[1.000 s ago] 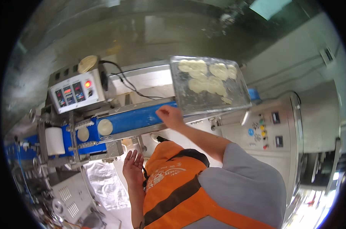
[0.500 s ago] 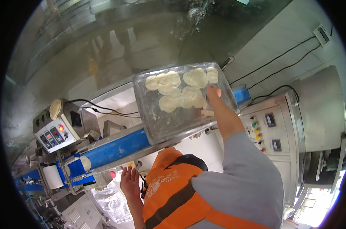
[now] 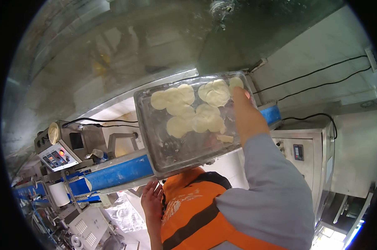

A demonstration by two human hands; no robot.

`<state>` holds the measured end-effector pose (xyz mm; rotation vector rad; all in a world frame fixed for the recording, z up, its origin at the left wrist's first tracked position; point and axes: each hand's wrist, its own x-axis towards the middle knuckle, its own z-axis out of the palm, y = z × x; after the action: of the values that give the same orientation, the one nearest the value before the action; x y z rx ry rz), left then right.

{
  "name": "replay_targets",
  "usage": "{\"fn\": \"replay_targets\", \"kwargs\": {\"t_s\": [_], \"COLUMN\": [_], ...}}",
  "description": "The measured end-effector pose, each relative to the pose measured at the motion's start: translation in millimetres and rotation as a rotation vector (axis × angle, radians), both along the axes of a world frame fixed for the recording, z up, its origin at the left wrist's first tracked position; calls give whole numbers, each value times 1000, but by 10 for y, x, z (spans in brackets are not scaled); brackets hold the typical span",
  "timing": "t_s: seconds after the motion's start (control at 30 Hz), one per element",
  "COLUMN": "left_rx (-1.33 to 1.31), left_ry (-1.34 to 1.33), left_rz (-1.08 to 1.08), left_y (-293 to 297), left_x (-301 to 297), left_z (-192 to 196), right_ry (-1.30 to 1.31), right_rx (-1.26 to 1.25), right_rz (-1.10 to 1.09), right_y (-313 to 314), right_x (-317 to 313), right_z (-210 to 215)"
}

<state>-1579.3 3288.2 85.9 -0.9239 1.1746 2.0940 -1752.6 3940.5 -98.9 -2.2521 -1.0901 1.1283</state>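
A metal tray holds overlapping thin, pale dough rounds in several clusters. My right hand reaches over its right side to a dough round in the far right corner. That hand overlaps the round's near edge; its fingers are mostly hidden, so I cannot see whether they grip it. A small dough strip lies on the tray near my right forearm. Just below the tray's near left corner, my left hand is empty, fingers stretched out.
Under the tray runs a blue conveyor belt, with a control box and a white roller at left. Dough is stacked on that box. A steel cabinet stands at right; black cables cross the wall.
My right hand has moved from beside the near right cluster to the round in the far right corner. My left hand has come closer to the tray's near edge. The whole view has shifted.
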Motion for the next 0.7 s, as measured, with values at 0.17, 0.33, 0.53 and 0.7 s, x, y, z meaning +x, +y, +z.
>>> {"fn": "replay_targets", "kwargs": {"t_s": [0.17,0.33,0.53,0.7], "left_rx": [-5,-43,102,729], "left_ry": [33,131,401,311], "left_rz": [6,-14,-239,59], "left_y": [162,231,373,404], "left_x": [-67,-108,-309,-469], "left_z": [108,178,227,409], "right_ry": [-250,415,1270,998], "right_rx": [216,397,-382,-490], "right_rz": [318,380,697,1368], "right_y": [-203,-932,-2920,-4377], "right_x": [30,206,664,1182], "right_z": [324,903,1981,2336]}}
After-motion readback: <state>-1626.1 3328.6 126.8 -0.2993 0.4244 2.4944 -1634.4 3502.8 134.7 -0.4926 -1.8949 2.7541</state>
